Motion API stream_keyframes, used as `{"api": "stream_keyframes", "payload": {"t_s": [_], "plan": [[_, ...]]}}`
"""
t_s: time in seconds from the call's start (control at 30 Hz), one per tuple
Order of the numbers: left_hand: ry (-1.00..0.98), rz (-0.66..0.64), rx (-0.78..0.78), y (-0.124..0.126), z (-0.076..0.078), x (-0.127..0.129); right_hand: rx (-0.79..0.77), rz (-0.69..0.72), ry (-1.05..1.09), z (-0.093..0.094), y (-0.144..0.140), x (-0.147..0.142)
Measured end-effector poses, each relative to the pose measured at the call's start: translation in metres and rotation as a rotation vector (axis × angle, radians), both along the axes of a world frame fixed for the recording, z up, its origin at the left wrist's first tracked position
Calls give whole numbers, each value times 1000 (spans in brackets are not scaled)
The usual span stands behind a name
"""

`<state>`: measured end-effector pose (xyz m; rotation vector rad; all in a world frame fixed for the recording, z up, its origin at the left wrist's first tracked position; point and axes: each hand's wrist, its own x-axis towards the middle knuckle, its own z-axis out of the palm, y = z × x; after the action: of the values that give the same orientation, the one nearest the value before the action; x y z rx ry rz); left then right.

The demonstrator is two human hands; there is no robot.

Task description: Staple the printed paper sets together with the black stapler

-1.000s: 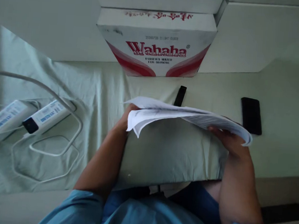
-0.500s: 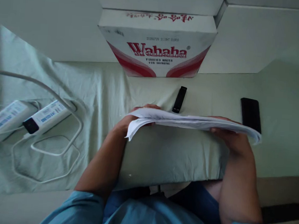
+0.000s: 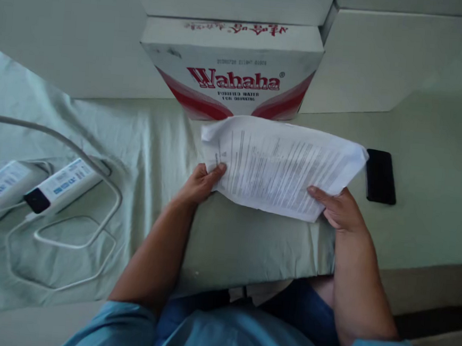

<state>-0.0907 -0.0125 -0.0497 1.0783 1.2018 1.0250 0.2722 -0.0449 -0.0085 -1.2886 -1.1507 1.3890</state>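
The left hand [image 3: 203, 184] and right hand [image 3: 342, 208] have fingers clamped on the printed paper [image 3: 275, 166]; uneven pulling could crease it. A low rightward swing could nudge the phone [image 3: 381, 177].

On my feed the scene came through dim and cool-toned, with the papers [image 3: 277, 166] the brightest patch and soft shadows lying in the folds of the green cloth [image 3: 156, 151]; I could not tell where the light came from. The large red lettering on the carton [image 3: 231, 71] read clearly to me, yet the print on the papers was too soft to make out, and the upper right corner looked smudged.
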Motion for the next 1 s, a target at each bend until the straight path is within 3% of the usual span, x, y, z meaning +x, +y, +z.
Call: {"api": "stream_keyframes", "payload": {"t_s": [0.1, 0.2, 0.33, 0.43, 0.5, 0.6, 0.77, 1.0], "plan": [[19, -38, -81, 4, 8, -5, -89, 122, -93, 1, 1, 15], [109, -188, -138, 10, 30, -14, -102, 98, -214, 3, 6, 31], [323, -512, -198, 20, 74, -15, -3, 17, -131, 13, 9, 37], [482, -819, -240, 30, 102, 3, -20, 185, -15, 21, 5, 29], [512, -929, -232, 36, 112, 23, -34, 299, -18, 25, 2, 20], [468, -1052, -225, 45, 110, 51, 18, 308, -67, 26, -1, 5], [512, -1106, -191, 51, 91, 61, 101, 93, -265, 11, 4, -13], [693, -760, -19, 49, 72, 32, 30, -43, -425, -17, 16, -21]]}}
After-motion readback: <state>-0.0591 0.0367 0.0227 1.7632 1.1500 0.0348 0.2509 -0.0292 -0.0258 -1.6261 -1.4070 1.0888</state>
